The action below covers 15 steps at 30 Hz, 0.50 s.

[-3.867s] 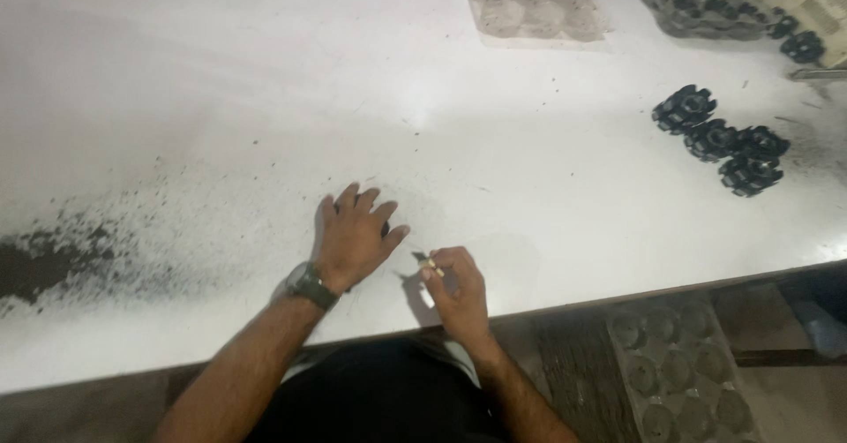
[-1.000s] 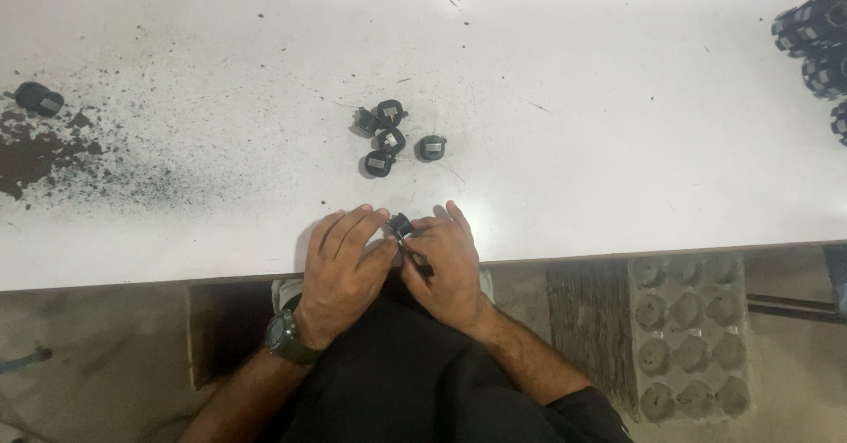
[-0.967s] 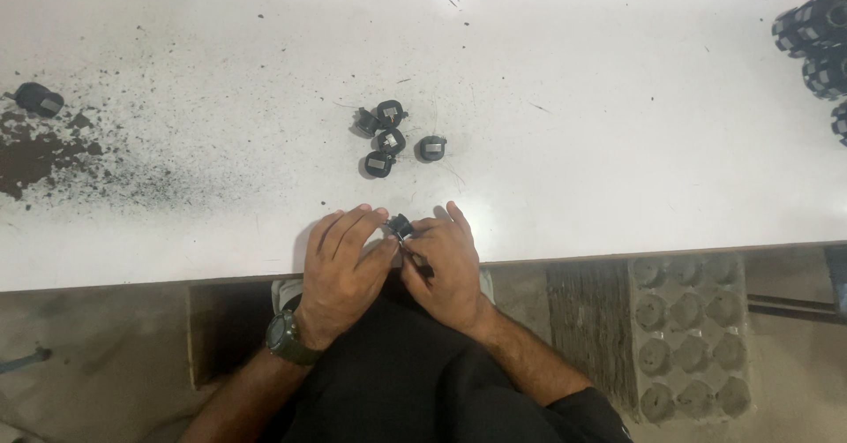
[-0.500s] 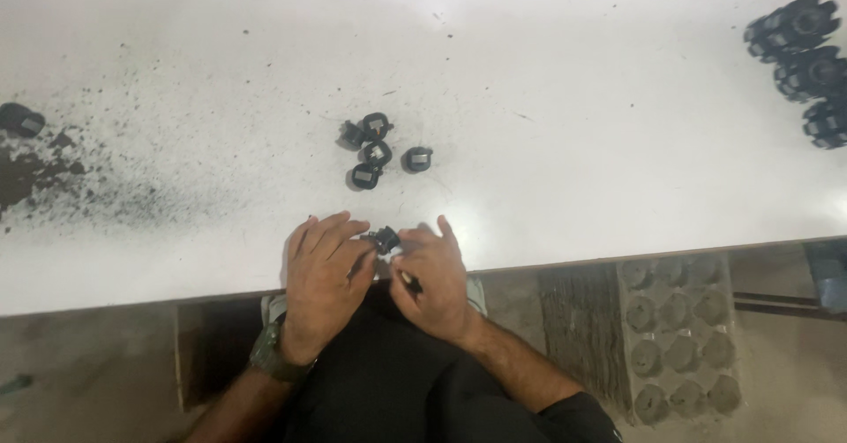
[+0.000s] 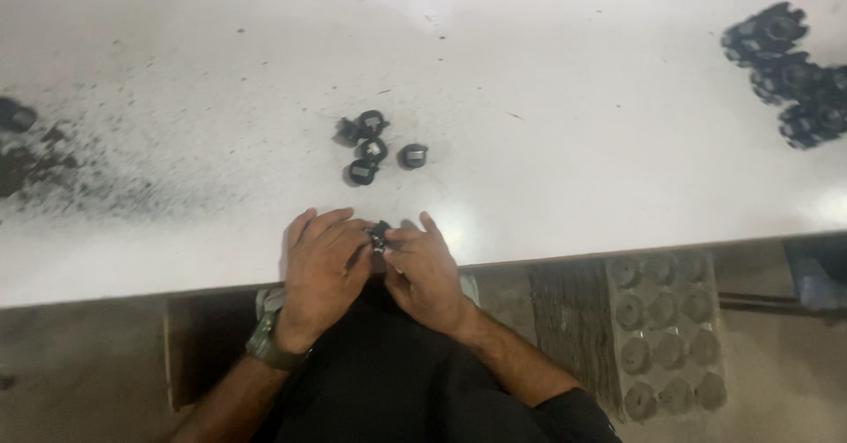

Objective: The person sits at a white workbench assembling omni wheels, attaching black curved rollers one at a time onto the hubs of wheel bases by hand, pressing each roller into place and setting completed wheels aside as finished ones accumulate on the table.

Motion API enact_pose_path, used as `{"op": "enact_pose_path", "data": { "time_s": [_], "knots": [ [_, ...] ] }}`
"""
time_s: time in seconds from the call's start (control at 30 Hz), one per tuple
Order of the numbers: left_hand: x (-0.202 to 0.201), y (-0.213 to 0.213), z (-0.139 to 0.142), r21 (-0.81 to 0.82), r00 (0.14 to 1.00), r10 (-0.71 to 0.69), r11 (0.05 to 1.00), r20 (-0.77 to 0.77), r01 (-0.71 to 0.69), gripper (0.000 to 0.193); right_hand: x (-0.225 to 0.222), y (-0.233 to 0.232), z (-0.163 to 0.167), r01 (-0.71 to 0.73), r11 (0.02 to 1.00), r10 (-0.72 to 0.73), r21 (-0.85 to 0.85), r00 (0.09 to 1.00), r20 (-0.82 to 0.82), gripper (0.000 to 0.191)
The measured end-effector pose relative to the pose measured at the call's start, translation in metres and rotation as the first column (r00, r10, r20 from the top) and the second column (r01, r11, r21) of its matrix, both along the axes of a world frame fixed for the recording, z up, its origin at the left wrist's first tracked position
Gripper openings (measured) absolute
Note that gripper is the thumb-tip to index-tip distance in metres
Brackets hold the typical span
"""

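Both hands meet at the near edge of the white surface (image 5: pixel 529 72), fingertips pinched from either side on one small black part (image 5: pixel 379 233). The left hand (image 5: pixel 322 271) covers it from the left with fingers curled over; the right hand (image 5: pixel 425 271) closes on it from the right. The part sits exactly between them, neither hand nearer, and it is too small and too covered to tell its long axis. A dark watch (image 5: pixel 269 348) is on the left wrist.

Just beyond the hands, toward the far side, lies a loose group of four similar black pieces (image 5: pixel 375 147), apart from the fingers; three are bunched and one lies a little to the right. At the far right, a larger cluster of black parts (image 5: pixel 790 72) sits well apart. Dark dust (image 5: pixel 79 178) is scattered over the left of the surface. Below the edge at the near right stands a grey moulded tray (image 5: pixel 670 337) with round cups.
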<state>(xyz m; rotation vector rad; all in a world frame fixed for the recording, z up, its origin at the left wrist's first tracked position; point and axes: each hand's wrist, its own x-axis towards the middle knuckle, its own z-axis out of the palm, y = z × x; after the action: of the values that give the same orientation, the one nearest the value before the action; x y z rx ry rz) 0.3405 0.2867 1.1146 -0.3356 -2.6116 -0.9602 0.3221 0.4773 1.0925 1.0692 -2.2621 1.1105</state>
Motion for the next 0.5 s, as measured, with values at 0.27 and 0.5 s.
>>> {"op": "enact_pose_path", "data": {
  "time_s": [0.27,0.5],
  "knots": [
    [-0.003,0.000,0.000,0.044,0.999,0.036,0.998,-0.029,-0.035,0.012,-0.008,-0.002,0.003,0.015,0.999,-0.015,0.034,1.000,0.020,0.029],
    [-0.006,-0.014,0.010,0.028,0.990,0.133,0.991,-0.053,-0.132,0.025,-0.014,0.006,0.029,0.248,0.956,-0.254,0.159,0.967,0.019,0.024]
  ]
}}
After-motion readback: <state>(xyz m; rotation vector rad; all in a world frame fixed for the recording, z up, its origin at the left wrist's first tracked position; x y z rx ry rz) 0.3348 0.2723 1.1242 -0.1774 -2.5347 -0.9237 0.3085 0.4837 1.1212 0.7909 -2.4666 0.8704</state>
